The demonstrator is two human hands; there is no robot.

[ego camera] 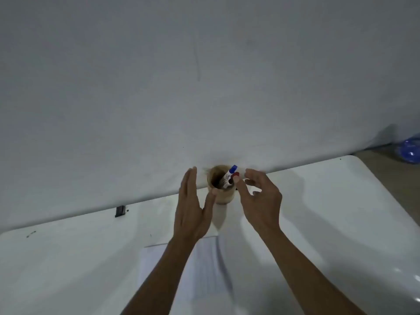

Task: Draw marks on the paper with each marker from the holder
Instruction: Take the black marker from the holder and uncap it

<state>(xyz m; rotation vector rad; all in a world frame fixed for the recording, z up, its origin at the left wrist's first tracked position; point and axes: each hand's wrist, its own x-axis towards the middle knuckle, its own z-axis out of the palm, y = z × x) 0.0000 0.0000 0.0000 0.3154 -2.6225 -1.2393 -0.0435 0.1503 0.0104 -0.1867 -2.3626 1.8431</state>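
A round wooden holder (223,195) stands at the back edge of the white table, against the wall. A blue-capped marker (232,169) and a red-capped marker (236,174) stick out of it. My left hand (193,208) is open beside the holder's left side, thumb touching its rim. My right hand (259,198) hovers at the holder's right with fingers spread, the thumb tip near the red cap, nothing gripped. A sheet of white paper (204,269) lies on the table under my forearms, partly hidden by them.
The white table (341,212) has a rounded right corner. A small dark clip-like object (120,211) sits at the table's back edge on the left. A blue object (409,151) lies on the floor at the far right. The grey wall rises right behind the holder.
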